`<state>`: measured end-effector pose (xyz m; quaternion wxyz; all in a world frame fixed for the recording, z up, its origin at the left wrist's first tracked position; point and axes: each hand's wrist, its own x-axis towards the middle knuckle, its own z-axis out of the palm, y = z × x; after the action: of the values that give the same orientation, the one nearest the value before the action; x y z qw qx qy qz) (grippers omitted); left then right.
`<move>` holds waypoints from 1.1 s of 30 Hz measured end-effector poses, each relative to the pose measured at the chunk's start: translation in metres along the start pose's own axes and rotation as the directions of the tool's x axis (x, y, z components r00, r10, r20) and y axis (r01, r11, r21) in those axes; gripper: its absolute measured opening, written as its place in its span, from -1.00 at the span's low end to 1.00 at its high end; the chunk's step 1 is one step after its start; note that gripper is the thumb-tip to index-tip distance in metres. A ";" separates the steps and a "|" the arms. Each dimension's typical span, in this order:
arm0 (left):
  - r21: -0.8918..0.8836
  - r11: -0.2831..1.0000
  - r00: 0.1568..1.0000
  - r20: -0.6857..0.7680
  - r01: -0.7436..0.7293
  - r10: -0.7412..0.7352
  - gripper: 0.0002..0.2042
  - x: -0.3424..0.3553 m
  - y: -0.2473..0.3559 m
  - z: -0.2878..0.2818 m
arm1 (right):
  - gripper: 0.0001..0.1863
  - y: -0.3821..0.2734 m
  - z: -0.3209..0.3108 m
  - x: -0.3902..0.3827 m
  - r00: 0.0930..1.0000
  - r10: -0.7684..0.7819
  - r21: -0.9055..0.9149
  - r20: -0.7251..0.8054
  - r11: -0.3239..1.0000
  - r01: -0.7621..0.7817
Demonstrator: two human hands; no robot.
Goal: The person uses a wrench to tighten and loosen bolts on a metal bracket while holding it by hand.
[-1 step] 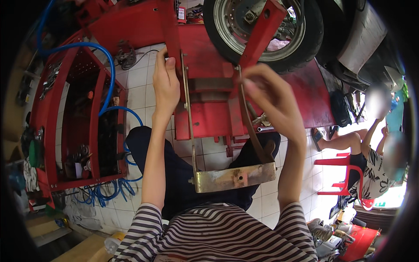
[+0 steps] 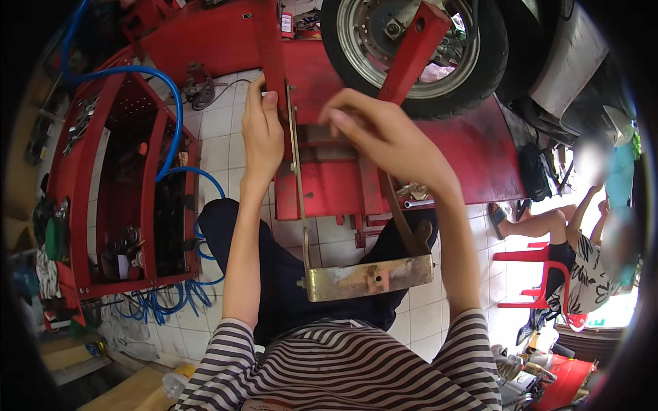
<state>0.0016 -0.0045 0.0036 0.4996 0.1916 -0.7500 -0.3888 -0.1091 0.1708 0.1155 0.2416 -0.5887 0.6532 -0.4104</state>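
My left hand (image 2: 262, 131) is wrapped around the red upright post (image 2: 271, 48) and the upper end of the left metal side bar (image 2: 299, 192) of a bracket. My right hand (image 2: 377, 137) hangs over the middle of the red stand (image 2: 319, 181), fingers loosely bent and apart with nothing visible in them, slightly blurred. It partly hides the bracket's right bar (image 2: 404, 226). The worn metal crosspiece (image 2: 349, 281) of the bracket lies low in front of my body, over my lap. A slanted red arm (image 2: 418, 48) rises behind my right hand, beside a wheel (image 2: 346, 55).
A red tool trolley (image 2: 89, 219) with a blue hose (image 2: 171, 96) stands left. A scooter (image 2: 569, 68) is at upper right. A person in a patterned shirt (image 2: 589, 267) sits on a red plastic chair (image 2: 521, 255) at right. Loose parts lie on the red platform (image 2: 480, 164).
My right hand has moved left and slightly up, from the top of the right bar to over the middle of the stand. My left hand has stayed about the same.
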 end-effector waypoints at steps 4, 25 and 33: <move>-0.025 0.998 0.998 0.025 0.062 -0.061 -0.64 -0.001 0.004 0.008 | -0.63 0.083 0.029 0.074 1.000 -0.019 -0.418 -0.015 0.909 0.010; -0.020 0.999 0.999 0.008 0.044 -0.044 -0.62 -0.002 0.004 0.004 | -0.69 0.100 0.054 0.068 0.994 -0.091 -0.228 -0.066 0.971 0.074; 0.007 1.000 1.000 -0.001 0.018 -0.018 -0.61 -0.003 0.003 0.004 | -0.73 0.099 0.053 0.063 0.989 -0.135 -0.319 -0.059 0.941 0.110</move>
<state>-0.0008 0.0008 0.0033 0.4956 0.2003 -0.7494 -0.3906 -0.1354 0.0937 0.0163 0.0924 -0.6423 0.6814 -0.3385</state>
